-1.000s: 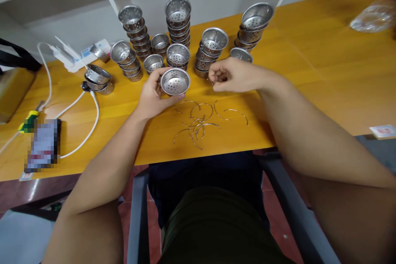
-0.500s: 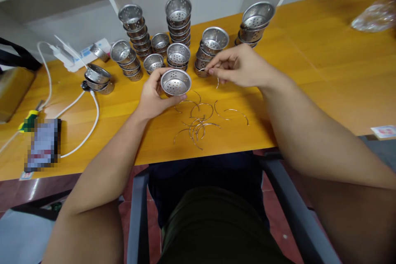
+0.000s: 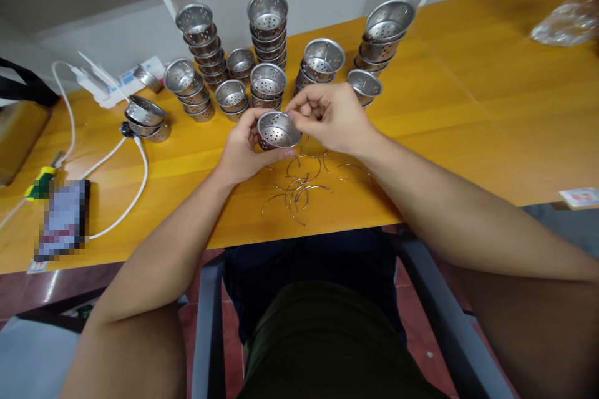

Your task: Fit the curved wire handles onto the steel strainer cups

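Observation:
My left hand (image 3: 243, 146) is wrapped round a perforated metal strainer basket (image 3: 279, 129), thumb along its near side, and holds it tilted above the table. At the basket's right rim, my right hand (image 3: 330, 115) is closed in a pinch. A curved wire (image 3: 291, 113), mostly hidden by the fingers, is in that pinch at the rim. Below both hands a loose heap of thin curved wires (image 3: 304, 190) lies on the wooden table (image 3: 468, 143).
Several stacks of similar baskets (image 3: 267, 15) stand along the back, one more stack (image 3: 388, 22) at the back right. To the left are a power strip (image 3: 112, 90), white cables, a screwdriver (image 3: 41, 181) and a blurred-out device (image 3: 63, 218). A clear plastic bag (image 3: 561, 25) lies far right.
My right hand has moved left and down with the curved wire, to the basket's rim. My left hand has shifted the basket slightly right. Baskets behind my right hand now show.

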Tool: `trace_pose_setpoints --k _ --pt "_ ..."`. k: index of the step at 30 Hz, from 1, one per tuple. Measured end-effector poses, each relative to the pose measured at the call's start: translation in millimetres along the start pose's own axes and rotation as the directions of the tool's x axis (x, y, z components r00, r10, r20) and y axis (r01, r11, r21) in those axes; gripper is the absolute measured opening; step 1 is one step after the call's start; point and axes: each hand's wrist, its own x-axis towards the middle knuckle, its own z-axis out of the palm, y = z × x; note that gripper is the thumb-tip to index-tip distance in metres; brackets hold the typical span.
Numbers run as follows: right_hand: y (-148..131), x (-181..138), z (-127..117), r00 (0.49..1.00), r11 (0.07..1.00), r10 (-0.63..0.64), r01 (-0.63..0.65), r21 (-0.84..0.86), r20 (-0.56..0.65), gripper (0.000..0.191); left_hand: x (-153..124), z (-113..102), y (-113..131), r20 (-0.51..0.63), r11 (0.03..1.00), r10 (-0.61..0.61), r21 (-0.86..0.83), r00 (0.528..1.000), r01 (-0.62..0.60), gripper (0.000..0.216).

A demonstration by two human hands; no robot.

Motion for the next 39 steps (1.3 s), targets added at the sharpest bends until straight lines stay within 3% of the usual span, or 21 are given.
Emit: trace_pose_setpoints --k 4,10,19,24,28,33,39 --pt "-1.2 0.1 0.7 1.000 1.000 0.000 0.001 -0.007 0.006 0.028 -0.4 1.2 -0.9 -0.018 0.998 0.055 0.009 0.998 -0.055 0.104" --pt "0.1 0.6 3.3 1.000 1.000 0.012 -0.012 -0.017 0.001 0.037 -0.1 0.3 1.9 -0.017 0.997 0.030 0.077 0.999 -0.029 0.106" --pt "-14.4 -6.3 13.7 0.998 1.000 0.031 -0.031 0.003 -0.059 0.028 -0.5 1.0 23.9 0.033 0.983 0.040 0.176 0.999 -0.045 0.115" --pt "-17.0 -7.1 17.6 0.998 0.999 0.025 -0.023 0.037 -0.058 0.020 -0.6 8.1 27.4 0.035 0.985 0.050 0.165 0.998 -0.055 0.098" --pt "-12.9 -6.5 2.4 0.997 0.981 -0.034 0.020 0.191 0.069 0.037 -0.3 6.7 22.6 0.021 0.994 0.028 0.108 0.999 -0.030 0.088" --pt "-4.5 -3.8 -10.2 0.953 0.903 -0.166 0.044 0.428 0.252 0.069 0.0 1.0 12.7 0.015 0.998 0.003 0.063 1.000 -0.003 0.083" --pt "10.7 5.0 10.2 0.956 0.828 -0.276 0.182 0.530 0.104 0.078 -2.3 0.5 2.7 0.024 0.990 0.097 0.096 0.995 -0.099 0.098"
